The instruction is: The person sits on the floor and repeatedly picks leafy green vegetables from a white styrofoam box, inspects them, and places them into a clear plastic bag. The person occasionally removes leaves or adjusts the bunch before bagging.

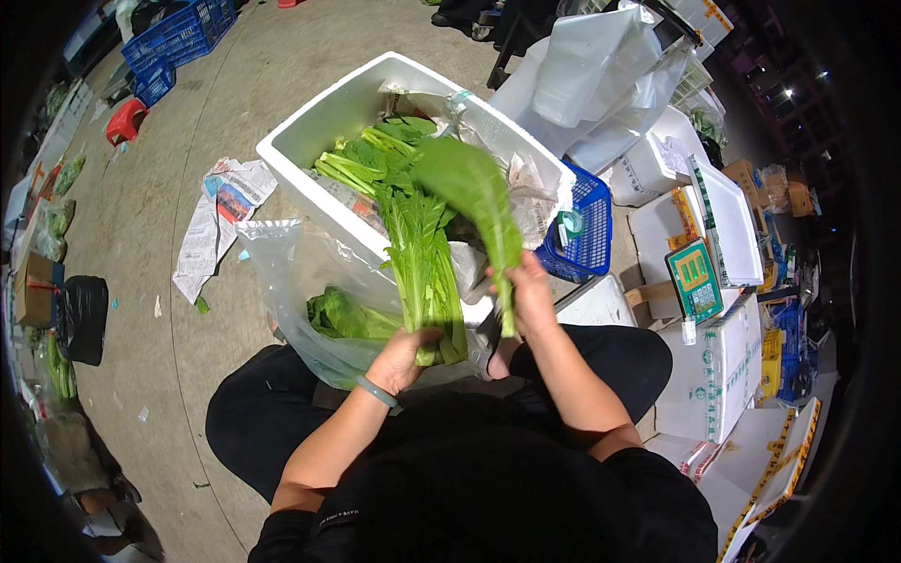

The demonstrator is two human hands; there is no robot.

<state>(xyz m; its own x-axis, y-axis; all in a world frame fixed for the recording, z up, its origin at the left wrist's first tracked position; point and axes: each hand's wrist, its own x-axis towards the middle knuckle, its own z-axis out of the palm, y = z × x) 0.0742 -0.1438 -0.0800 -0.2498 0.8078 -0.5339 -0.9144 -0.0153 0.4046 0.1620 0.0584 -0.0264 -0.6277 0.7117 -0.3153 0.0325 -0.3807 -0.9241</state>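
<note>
My left hand (405, 359) grips the stem ends of a bunch of leafy greens (422, 274), whose leaves reach up over the near edge of a white foam box (324, 211). In my right hand (528, 292) is a large green leaf on its stalk (486, 190), slightly blurred, held upright beside the bunch. More leafy greens (352, 165) lie inside the foam box, among sheets of newspaper (528, 190). A clear plastic bag (281, 260) with greens (352, 317) in it lies in front of my legs, left of the bunch.
A blue plastic basket (598, 232) stands right of the foam box, with a roll of tape in it. Further right are a digital scale display (695, 278) and stacked foam boxes (704, 380). Newspaper (218, 218) lies on the floor at left. Plastic bags (591, 70) hang at upper right.
</note>
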